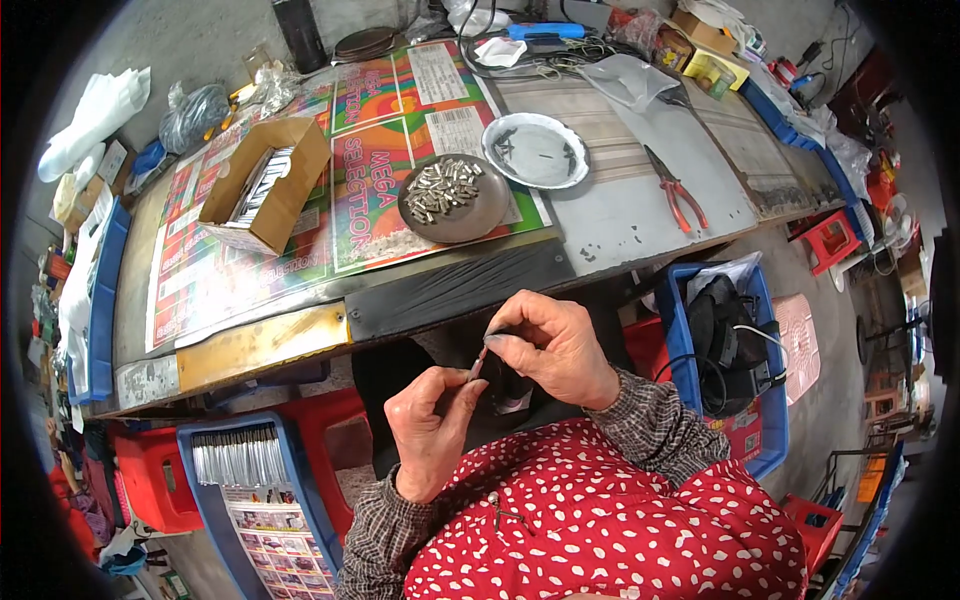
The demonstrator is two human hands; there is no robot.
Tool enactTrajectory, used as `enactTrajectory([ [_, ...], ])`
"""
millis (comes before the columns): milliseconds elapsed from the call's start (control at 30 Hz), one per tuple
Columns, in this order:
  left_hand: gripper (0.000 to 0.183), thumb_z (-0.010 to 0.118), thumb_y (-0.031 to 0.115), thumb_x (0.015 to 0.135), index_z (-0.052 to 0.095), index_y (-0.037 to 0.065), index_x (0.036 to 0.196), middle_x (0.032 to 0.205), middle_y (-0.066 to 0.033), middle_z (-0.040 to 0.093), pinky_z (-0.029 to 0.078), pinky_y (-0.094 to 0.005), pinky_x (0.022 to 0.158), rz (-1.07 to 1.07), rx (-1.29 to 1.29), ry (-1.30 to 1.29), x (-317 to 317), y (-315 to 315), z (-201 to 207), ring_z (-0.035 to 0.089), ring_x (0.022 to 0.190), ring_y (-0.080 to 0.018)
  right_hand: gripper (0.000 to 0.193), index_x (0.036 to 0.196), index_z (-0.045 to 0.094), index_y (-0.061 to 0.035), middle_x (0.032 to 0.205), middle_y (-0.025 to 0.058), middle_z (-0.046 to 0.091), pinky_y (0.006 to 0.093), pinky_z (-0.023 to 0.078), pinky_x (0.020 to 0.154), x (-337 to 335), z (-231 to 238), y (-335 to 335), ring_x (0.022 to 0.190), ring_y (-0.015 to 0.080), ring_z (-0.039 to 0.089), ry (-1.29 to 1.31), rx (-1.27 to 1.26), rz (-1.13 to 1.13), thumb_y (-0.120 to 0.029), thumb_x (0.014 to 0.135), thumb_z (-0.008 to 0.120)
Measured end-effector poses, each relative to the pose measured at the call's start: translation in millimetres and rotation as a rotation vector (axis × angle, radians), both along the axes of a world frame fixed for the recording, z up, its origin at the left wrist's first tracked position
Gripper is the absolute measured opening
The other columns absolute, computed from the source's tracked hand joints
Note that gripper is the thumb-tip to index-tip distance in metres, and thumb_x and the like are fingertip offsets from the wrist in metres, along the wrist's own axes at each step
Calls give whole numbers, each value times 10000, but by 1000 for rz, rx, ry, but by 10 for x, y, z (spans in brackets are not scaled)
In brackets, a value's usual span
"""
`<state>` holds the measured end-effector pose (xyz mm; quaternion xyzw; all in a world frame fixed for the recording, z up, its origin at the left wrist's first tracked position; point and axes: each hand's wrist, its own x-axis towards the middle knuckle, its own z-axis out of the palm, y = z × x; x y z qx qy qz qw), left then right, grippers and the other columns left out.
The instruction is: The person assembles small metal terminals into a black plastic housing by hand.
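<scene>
Above my lap, in front of the table edge, both hands meet around a thin, slender rod [479, 364]. My left hand [432, 420] pinches its lower part between thumb and forefinger. The fingertips of my right hand [552, 350] are closed at its upper end; whether they also hold a tiny part is hidden. On the table beyond lies a dark round plate [492, 208] with a heap of small silvery cylinders [440, 188]. Beside it, a white dish [541, 132] holds small dark pieces.
A cardboard box [293, 205] of slim pale sticks stands left on printed cardboard [375, 140]. Red-handled pliers [682, 198] lie at right. Below the table, a blue crate [310, 505] with many metallic rods stands left; another blue crate [768, 400] with a black bag stands right.
</scene>
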<state>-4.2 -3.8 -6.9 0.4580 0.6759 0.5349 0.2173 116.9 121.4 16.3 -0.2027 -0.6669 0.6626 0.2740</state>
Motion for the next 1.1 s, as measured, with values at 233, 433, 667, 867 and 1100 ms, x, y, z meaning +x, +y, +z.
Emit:
enactTrajectory([
  [233, 129, 723, 2, 727, 602, -21, 767, 646, -83, 591, 421, -234, 494, -4, 63, 30, -35, -2, -37, 547, 527, -131, 53, 869, 563, 8, 707, -29, 542, 175, 380, 507, -12, 29, -43, 612, -3, 449, -5, 168, -55, -15, 842, 603],
  [433, 102, 707, 0, 736, 621, -1, 792, 654, -97, 589, 425, -259, 493, 32, 90, 118, -63, -53, 20, 559, 532, -163, 38, 851, 582, -14, 703, -46, 541, 157, 371, 493, -45, 54, -65, 592, -9, 455, 38, -60, -187, -2, 833, 613],
  [667, 139, 686, -4, 744, 626, 15, 869, 719, -123, 577, 427, -297, 507, 223, 23, 319, -438, -518, -89, 564, 580, -234, 21, 839, 552, 5, 655, -6, 516, 175, 358, 439, 3, -8, 7, 499, 34, 453, 80, -50, -196, 21, 839, 566],
  [867, 98, 644, 13, 784, 638, 36, 879, 769, -106, 588, 444, -320, 545, 615, -195, 543, -988, -1253, -309, 571, 629, -249, 29, 844, 546, 6, 680, -7, 515, 171, 354, 432, -27, -70, 59, 502, 33, 452, 97, -34, -166, 5, 852, 574],
  [1100, 57, 632, 54, 795, 626, 36, 848, 772, -130, 596, 455, -367, 600, 780, -465, 758, -1328, -1894, -600, 587, 675, -300, 33, 853, 547, 5, 680, -9, 510, 170, 348, 431, -70, -83, 42, 506, 30, 450, 68, -17, -133, -7, 858, 578],
])
